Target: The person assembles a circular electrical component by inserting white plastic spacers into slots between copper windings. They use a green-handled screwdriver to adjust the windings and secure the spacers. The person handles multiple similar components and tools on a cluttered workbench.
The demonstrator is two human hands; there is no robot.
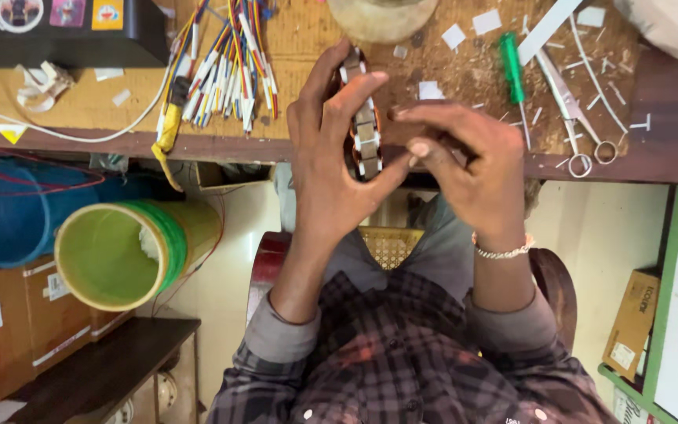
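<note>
My left hand [331,157] grips a ring-shaped metal core with copper windings [364,129], held on edge above the front edge of the wooden workbench [80,110]. My right hand [464,157] is beside it on the right, its fingertips touching the ring's side near the copper wire. A bead bracelet sits on my right wrist. Whether the right fingers pinch anything small is hidden.
A bundle of coloured wires [225,63] lies on the bench to the left. A green screwdriver [512,67], scissors [574,118] and white paper scraps lie to the right. A green-lined tube [119,251], blue roll and cardboard boxes stand at lower left.
</note>
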